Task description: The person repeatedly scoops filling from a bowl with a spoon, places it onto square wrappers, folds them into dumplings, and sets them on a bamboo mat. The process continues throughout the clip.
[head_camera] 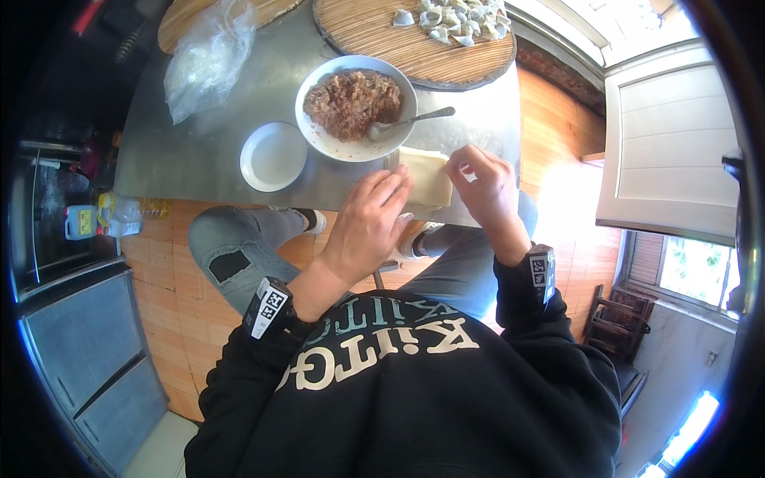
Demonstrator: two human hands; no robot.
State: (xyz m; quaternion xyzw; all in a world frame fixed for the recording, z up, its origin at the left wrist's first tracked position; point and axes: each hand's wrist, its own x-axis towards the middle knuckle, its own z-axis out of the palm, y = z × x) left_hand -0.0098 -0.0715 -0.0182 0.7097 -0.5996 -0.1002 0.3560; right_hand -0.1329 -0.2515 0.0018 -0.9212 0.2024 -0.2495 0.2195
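A stack of pale square dough wrappers (427, 182) lies near the front edge of the metal table (197, 158). My left hand (373, 221) rests with extended fingers against the stack's left side, fingertips over its edge. At the upper right edge, the thumb and index finger of my right hand (485, 182) pinch a wrapper; how many layers they hold is hidden. Just beyond the stack stands a white bowl (306, 122) of minced filling (352, 101), with a metal spoon (427, 116) leaning on its rim. Left of it sits a small white bowl (275, 156), apparently holding liquid.
Several folded wontons (460, 21) lie on a round slatted tray (370, 39) at the back right. A clear plastic bag (209, 66) lies at the back left, partly over another round board (272, 11). Bottles and jugs (122, 214) stand on the floor at left.
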